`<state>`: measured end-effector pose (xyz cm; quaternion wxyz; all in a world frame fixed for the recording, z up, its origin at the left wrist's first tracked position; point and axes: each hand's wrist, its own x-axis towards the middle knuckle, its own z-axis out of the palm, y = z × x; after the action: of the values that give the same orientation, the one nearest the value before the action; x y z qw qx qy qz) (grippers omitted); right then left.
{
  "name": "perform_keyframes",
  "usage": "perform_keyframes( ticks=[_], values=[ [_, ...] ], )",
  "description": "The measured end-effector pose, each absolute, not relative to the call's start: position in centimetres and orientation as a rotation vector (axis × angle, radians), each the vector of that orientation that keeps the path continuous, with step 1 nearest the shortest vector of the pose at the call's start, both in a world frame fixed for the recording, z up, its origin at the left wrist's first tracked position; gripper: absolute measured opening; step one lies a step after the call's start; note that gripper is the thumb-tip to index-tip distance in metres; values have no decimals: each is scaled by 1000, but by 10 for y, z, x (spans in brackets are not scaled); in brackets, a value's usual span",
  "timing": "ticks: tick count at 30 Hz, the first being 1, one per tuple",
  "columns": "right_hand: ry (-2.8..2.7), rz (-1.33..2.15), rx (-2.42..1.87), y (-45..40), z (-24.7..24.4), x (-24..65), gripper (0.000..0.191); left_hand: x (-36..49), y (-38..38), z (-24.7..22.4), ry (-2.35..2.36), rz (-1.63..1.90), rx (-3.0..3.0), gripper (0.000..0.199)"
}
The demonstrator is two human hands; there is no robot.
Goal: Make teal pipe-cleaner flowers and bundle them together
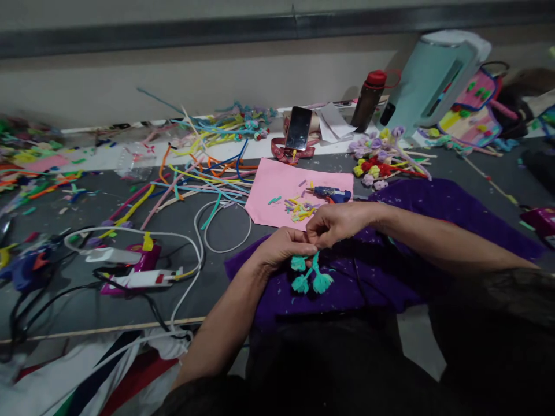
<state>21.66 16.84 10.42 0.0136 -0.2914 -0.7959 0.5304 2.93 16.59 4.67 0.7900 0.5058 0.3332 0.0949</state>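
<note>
My left hand (286,248) and my right hand (332,224) meet over a purple cloth (277,294). Both are closed, fingertips together, on a teal pipe-cleaner flower sprig (321,281). Its fuzzy blossoms hang down below my fingers, while its stem is mostly hidden in the grip. Just beyond the hands lies a pink sheet (271,185), carrying short cut pipe-cleaner pieces (298,211) in yellow, purple and teal. A blue hot glue gun (332,193) rests on the sheet's right side, nozzle pointing left.
Loose pipe cleaners (208,167) spread across the left-centre. White cables loop around a magenta power strip (145,257); another glue gun (26,271) is at far left. Behind stand a phone (299,128), a red-capped bottle (368,101) and a mint container (433,81). Finished flowers (377,156) lie right.
</note>
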Motion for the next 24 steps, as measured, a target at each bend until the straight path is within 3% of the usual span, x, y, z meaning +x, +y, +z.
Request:
perform_keyframes(
  ticks=[10,14,17,19,22,24],
  values=[
    [-2397,1540,-913,168,110,219,3,33,163,48,740,302,1004,21],
    [-2486,877,-947,160,121,225,19,33,163,47,775,398,967,20],
    [-2050,260,-1041,139,128,231,30,31,166,47,817,558,914,17],
    [-1740,108,-1074,125,124,232,24,31,167,49,853,663,897,17],
    [-1560,361,-1207,115,106,228,4,30,168,51,888,775,899,18],
    [-1480,724,-1288,118,90,222,9,31,168,52,906,820,909,19]
  ],
)
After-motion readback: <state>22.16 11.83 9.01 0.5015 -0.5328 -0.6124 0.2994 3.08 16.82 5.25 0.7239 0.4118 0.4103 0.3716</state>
